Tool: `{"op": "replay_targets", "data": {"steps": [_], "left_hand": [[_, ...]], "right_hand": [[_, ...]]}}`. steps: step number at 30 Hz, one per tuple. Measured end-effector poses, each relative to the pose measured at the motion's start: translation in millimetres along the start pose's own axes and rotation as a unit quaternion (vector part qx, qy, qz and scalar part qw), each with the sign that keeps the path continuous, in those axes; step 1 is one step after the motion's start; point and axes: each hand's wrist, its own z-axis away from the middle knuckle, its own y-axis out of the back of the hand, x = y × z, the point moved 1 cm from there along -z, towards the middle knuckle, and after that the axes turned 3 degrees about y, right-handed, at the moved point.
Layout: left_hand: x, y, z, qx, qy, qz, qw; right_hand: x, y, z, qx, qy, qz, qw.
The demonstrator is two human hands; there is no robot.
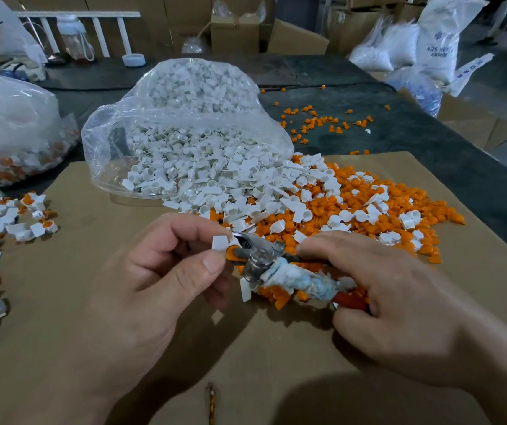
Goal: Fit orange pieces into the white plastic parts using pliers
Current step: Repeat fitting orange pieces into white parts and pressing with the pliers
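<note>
Pinching item: left hand [154,286], thumb and curled forefinger closed on one white plastic part [219,242], held above the cardboard sheet [246,378], just in front of the heaps. An orange piece [231,250] sits against the underside of that part, touching it; how far it is seated cannot be told.

Tool: pliers [261,260], metal head with a bolted pivot, handles bound in white and pale-blue wrapping, red grip showing at the end. Jaws stand one above and one below the orange piece, nearly closed on it. Right hand [384,289] wraps its fingers round both handles, palm down.

Stock, centre: clear plastic bag [117,142], mouth open toward the person, loose white parts [215,179] spilling from it onto the sheet.

Stock, right: heap of orange pieces [442,211], white parts mixed over its top, reaching under the pliers.

Left edge: cluster of white parts with orange inserts [9,222].

Further: second filled bag [9,118] at far left on the dark table [430,167]; scattered orange pieces [316,121] beyond the sheet; cardboard boxes [233,29] and a printed white sack [439,35] behind.
</note>
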Motion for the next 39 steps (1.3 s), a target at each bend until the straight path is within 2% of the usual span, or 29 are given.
{"op": "replay_targets", "data": {"steps": [5,13,23,39], "left_hand": [[-3,-1,0,0.024,0.009,-0.008,1.0],[-5,3,-2,0.009,0.005,0.006,1.0],[-7,-1,-2,-0.024,-0.007,0.014,1.0],[-20,10,-2,-0.028,0.002,0.026,0.999]], "right_hand": [[-2,-3,0,0.001,-0.003,0.013,1.0],[-4,0,0,0.003,-0.01,0.004,1.0],[-9,-5,-3,-0.009,-0.021,0.106,0.994],[-13,-3,-2,-0.005,-0.046,0.11,0.993]]}}
